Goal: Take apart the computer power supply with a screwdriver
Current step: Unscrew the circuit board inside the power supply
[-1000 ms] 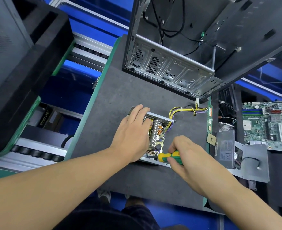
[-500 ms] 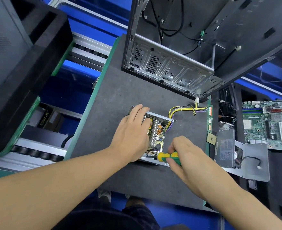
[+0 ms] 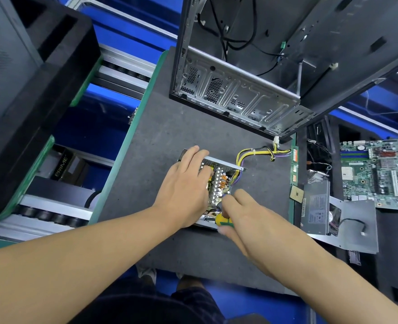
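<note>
Right grip (image 3: pixel 249 215), a bare hand, is curled round the stubby handle of the screwdriver (image 3: pixel 223 221), a rounded plastic handle in yellow with green bands. Its fingertips are bunched over the near right corner of the power supply (image 3: pixel 219 183), and the shaft is hidden beneath them. Left grip (image 3: pixel 186 190) lies flat with fingers stretched out and holds nothing. Its palm presses on the left side of the supply, and its fingertips reach the far sheet-metal edge.

The power supply sits near the middle of the bench (image 3: pixel 169 127), whose top is a dull grey, slightly speckled mat edged in green. It is a shallow, bare steel box with its lid off. Inside are a perforated mesh wall, copper-wound coils and rows of small cylindrical capacitors. A bundle of yellow, black and purple cables (image 3: pixel 251 153), cinched with white ties, curves out of its far right corner to a white plug.

Beyond it stands an empty computer case (image 3: pixel 240 97) of stamped, ribbed grey steel with punched vent grids. To the right lie a square gold-toned chip (image 3: pixel 296 194), a closed grey metal unit (image 3: pixel 315 209) with a label, and a green motherboard (image 3: pixel 378 174).
</note>
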Demonstrator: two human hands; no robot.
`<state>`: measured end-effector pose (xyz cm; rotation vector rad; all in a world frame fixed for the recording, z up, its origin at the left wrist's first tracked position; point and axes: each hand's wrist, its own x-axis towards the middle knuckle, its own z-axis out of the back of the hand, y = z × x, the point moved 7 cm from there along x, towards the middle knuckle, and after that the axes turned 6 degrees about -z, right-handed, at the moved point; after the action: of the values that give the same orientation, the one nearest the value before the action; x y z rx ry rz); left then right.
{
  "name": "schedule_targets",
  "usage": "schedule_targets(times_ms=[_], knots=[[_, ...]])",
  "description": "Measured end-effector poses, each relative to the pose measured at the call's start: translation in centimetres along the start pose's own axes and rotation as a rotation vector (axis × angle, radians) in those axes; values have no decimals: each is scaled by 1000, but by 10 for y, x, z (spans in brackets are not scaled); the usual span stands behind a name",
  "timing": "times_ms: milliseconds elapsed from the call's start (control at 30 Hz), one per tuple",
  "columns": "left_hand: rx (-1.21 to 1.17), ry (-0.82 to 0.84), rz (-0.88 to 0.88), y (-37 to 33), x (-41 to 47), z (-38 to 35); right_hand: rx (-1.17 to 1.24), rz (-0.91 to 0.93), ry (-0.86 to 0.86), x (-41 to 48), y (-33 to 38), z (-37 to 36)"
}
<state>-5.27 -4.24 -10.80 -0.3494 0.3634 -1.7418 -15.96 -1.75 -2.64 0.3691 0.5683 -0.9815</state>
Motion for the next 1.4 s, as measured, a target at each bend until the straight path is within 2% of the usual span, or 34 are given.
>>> schedule_targets(times_ms=[167,300,400,567,700,833,1000,1100,1200,1267,1400], knots=[[-3,-5,-19,-1,-1,2,-55,-17,-77,0,0,14],[6,12,-4,0,0,0,91,110,19,0,6,16],[4,5,-9,-1,-1,1,180,74,99,-1,1,14],[-27,-4,-14,0,0,2,11,-106,-110,-2,-5,21],[-30,-16,-7,0,-1,1,114,-30,-70,4,-4,16],[-27,-13,-1,1,-1,1,218,34,56,6,-7,16],[-51,-21,23,2,-2,4,47,-148,-99,3,-10,23],[-57,-40,37,1,-1,8,40,-108,-128,3,-7,25],[-62,-55,18,6,1,14,164,-6,-10,6,-7,20],[-39,-52,-27,10,1,17,231,-8,62,5,-8,17],[-39,-52,-61,12,1,16,107,-137,-96,6,-13,22]])
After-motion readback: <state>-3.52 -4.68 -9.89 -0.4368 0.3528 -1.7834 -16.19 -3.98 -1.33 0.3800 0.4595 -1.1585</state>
